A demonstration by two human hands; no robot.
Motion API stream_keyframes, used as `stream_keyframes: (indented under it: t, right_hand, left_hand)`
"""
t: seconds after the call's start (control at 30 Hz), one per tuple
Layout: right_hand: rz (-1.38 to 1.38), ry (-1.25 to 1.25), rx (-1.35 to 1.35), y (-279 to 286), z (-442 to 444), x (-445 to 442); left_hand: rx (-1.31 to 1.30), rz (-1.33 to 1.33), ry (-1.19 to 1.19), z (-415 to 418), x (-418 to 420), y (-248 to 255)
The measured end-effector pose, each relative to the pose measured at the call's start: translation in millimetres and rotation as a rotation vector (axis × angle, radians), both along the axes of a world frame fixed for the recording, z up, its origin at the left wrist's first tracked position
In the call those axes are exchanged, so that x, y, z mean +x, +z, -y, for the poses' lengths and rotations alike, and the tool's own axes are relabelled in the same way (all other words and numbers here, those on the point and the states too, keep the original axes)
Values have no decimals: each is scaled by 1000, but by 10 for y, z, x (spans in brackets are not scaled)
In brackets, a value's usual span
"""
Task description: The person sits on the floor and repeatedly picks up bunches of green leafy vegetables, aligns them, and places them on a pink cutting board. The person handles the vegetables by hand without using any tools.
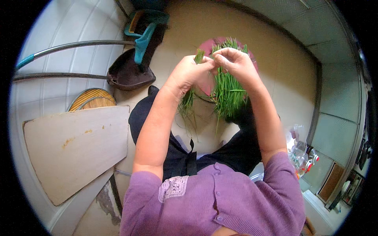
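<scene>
My left hand (192, 69) is closed around a small bunch of long green blades (187, 101), whose cut-looking tops stick up above the fingers and whose thin ends hang down. My right hand (233, 60) meets it at the fingertips, thumb and forefinger pinched together; whether anything lies between them cannot be told. Beneath and beside my right hand a larger heap of grass-like green leaves (230, 91) lies over a round pink stool or basin (206, 45), hanging down over its near edge. The heap partly hides the pink surface.
At the upper left are a dark dustpan (130, 70) and a blue broom head (143, 44) with long handles. A pale board (76, 150) and round bamboo-like pieces (97, 98) lean by the left wall. Clear plastic bottles (299, 159) stand at the right, beside glass-panelled doors (336, 124).
</scene>
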State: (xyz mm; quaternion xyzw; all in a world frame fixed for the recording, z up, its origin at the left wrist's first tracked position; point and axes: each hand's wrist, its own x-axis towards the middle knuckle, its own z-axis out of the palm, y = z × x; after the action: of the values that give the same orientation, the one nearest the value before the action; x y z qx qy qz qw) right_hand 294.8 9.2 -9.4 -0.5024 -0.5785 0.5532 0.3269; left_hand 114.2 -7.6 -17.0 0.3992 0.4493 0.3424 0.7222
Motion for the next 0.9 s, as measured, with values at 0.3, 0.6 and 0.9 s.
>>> stream_keyframes:
  t: [0.3, 0.6, 0.9]
  right_hand:
    - [-100, -272, -7, -133, -167, 4]
    - [908, -62, 289, -982, -166, -285]
    - [1163, 9, 488, -1562, -91, -412]
  left_hand:
    - [66, -54, 63, 6, -147, 48]
    - [41, 65, 271, -13, -371, 11]
    - [49, 43, 277, -8, -432, 17]
